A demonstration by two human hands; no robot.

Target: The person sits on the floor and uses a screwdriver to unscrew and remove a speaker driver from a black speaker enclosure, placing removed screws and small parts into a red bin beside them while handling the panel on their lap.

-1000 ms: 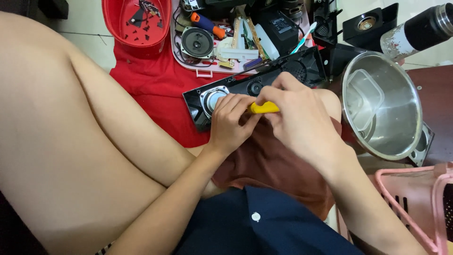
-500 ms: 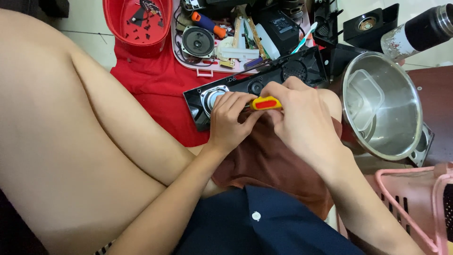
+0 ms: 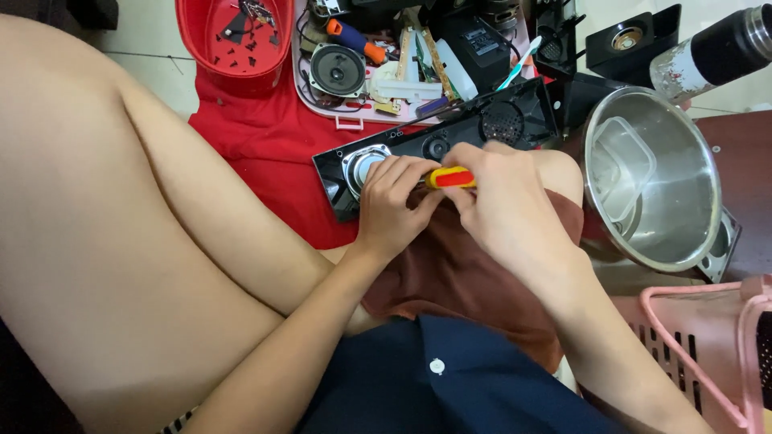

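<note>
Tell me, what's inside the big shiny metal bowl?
Inside the metal bowl lies one clear plastic lid or tub, apparently empty. Nothing else shows; whatever sits under the bowl is hidden.

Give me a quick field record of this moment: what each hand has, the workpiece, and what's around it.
left hand: left hand rests on the round silver speaker cone
right hand: right hand grips the yellow-and-red screwdriver handle
workpiece: long black plastic speaker panel, lying on a knee
right side: shiny steel pot
behind: red plastic tray holding small dark screws
underlay: red cloth
</note>
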